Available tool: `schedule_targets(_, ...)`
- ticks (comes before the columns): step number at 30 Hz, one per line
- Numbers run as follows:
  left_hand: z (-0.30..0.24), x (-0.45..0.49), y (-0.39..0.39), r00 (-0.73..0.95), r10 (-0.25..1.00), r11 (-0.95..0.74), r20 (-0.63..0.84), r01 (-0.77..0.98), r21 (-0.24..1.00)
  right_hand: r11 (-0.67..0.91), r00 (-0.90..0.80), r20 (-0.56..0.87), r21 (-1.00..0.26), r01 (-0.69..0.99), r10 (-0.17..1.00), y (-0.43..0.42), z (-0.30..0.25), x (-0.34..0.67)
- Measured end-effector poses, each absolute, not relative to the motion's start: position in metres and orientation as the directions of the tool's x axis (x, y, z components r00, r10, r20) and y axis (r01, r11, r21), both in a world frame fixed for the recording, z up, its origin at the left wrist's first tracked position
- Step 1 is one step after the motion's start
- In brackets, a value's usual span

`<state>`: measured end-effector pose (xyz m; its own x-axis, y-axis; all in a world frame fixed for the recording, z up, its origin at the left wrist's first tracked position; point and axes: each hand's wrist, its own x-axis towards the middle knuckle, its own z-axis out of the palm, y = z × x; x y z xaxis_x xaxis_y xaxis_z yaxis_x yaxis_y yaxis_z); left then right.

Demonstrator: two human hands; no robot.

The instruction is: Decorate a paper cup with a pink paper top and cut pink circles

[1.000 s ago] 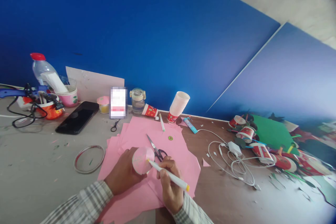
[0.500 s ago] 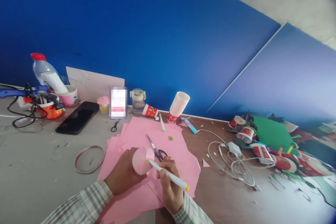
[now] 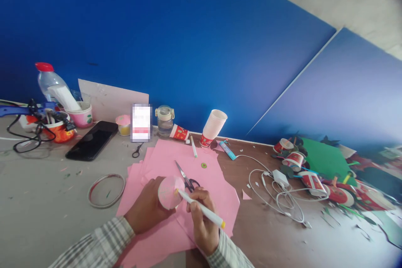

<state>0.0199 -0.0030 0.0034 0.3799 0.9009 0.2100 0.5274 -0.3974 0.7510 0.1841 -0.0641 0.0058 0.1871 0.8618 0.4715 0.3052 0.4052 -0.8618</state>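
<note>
My left hand (image 3: 147,207) is closed around a roundish object with a pale pink top (image 3: 170,192); its lower part is hidden by the fingers. Between the thumb and fingers of my right hand (image 3: 202,217) is a white marker pen (image 3: 207,212) with a yellow end. The pen's yellow tip rests on or just over the right side of the pink top. Scissors (image 3: 186,177) with dark handles lie partly open just behind both hands, on a stack of pink paper sheets (image 3: 157,243). A small green round piece (image 3: 204,165) is on the paper too.
Behind the paper stand a lidded jar (image 3: 165,121), a stack of paper cups (image 3: 213,127) and a tipped red cup (image 3: 179,132). At left are a phone (image 3: 91,140) and a tape roll (image 3: 91,192); at right, a white cable (image 3: 281,179) and several red cups (image 3: 313,183).
</note>
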Motion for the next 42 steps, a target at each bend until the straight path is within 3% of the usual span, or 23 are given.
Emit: schedule_targets(42, -0.0008, 0.0178, -0.0038, 0.376, 0.896, -0.413, 0.235, 0.513, 0.753, 0.403, 0.184, 0.466, -0.866, 0.295, 0.866, -0.0638, 0.0062, 0.1841)
